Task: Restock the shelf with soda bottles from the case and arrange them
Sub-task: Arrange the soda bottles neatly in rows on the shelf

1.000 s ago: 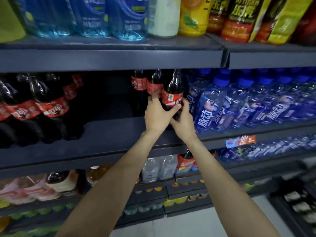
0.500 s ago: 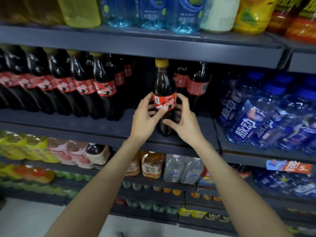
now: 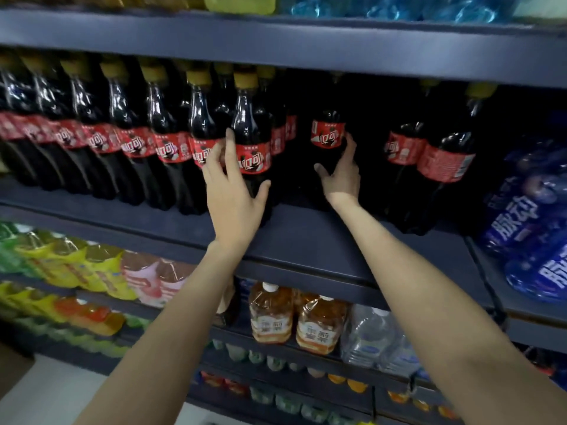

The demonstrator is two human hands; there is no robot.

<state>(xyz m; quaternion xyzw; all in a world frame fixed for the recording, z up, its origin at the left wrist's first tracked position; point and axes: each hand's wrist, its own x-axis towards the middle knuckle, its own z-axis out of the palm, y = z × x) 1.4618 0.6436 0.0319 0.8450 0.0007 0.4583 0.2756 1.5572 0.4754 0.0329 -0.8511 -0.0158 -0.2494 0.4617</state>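
Observation:
A row of dark cola bottles (image 3: pixel 135 142) with red labels and yellow caps stands on the dark middle shelf (image 3: pixel 306 237). My left hand (image 3: pixel 233 191) lies flat against the front cola bottle (image 3: pixel 253 118) at the right end of that row, fingers straight up along its label, thumb spread to the right. Farther back in the gap, my right hand (image 3: pixel 342 176) grips another cola bottle (image 3: pixel 327 133) below its label, thumb on the left and fingers on the right. Its lower body is lost in shadow.
Two more cola bottles (image 3: pixel 445 161) stand to the right of the gap, then blue drink bottles (image 3: pixel 521 216). The upper shelf edge (image 3: pixel 276 47) hangs low over the caps. Tea bottles (image 3: pixel 319 326), water bottles (image 3: pixel 374 338) and colourful drinks (image 3: pixel 76 265) fill the lower shelves.
Both hands held one cola bottle at the shelf front. Now they are apart: the left is on the row's end bottle, the right grips a bottle deeper in. The view shifted left.

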